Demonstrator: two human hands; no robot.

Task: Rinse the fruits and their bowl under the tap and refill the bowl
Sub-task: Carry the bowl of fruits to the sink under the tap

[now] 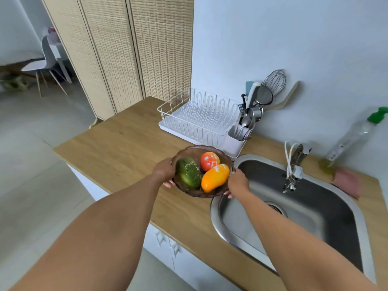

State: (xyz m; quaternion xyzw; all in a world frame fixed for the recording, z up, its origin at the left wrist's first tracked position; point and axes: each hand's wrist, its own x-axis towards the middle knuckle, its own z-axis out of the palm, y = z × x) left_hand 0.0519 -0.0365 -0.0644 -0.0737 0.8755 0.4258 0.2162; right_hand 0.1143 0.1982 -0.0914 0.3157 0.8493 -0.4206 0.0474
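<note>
A brown see-through bowl (190,151) sits over the wooden counter just left of the steel sink (336,198). Inside lie three fruits: a dark green avocado (188,172), a red-orange round fruit (209,161) and a yellow-orange mango (214,177). My left hand (164,170) grips the bowl's left rim, fingers curled under it. On the bowl's right rim, at the sink's left edge, my right hand (238,182) holds on. The tap (294,166) stands at the sink's far side with no water running.
A white dish rack (197,116) with a cutlery holder (238,135) full of utensils stands behind the bowl. A bottle with a green cap (354,133) and a pink sponge (346,181) lie right of the tap. The counter's front edge (184,246) runs below my arms.
</note>
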